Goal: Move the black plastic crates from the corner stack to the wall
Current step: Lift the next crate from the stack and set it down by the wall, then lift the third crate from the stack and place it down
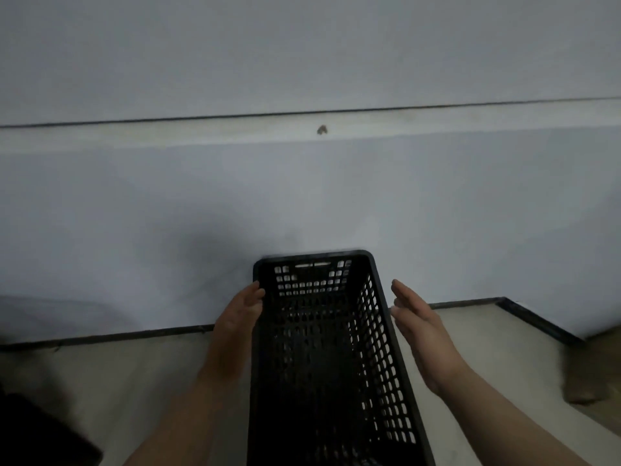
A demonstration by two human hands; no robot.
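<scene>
We look down on one black crate (378,331) standing lengthwise in front of us, its short far end toward the pale wall (302,196). Its perforated sides and bottom hold nothing that we can make out. The near end runs off the bottom of the view. We cannot tell whether the far end touches the wall.

The crate lies between the two hands, and neither hand grasps it. The left hand (235,317) is beside the left long side, fingers straight and relaxed, with the fingertips right at the left rim near the far corner; we cannot tell whether they touch it. The right hand (420,327) is flat, fingers straight and together, palm toward the crate's right side, with a narrow gap between them.

The light floor (134,371) meets the wall at a dark strip (100,339). A small dark mark (322,129) sits on a pale band across the wall. A dark shape (40,432) fills the lower left corner, and a blurred brownish thing (591,375) lies at the right edge.
</scene>
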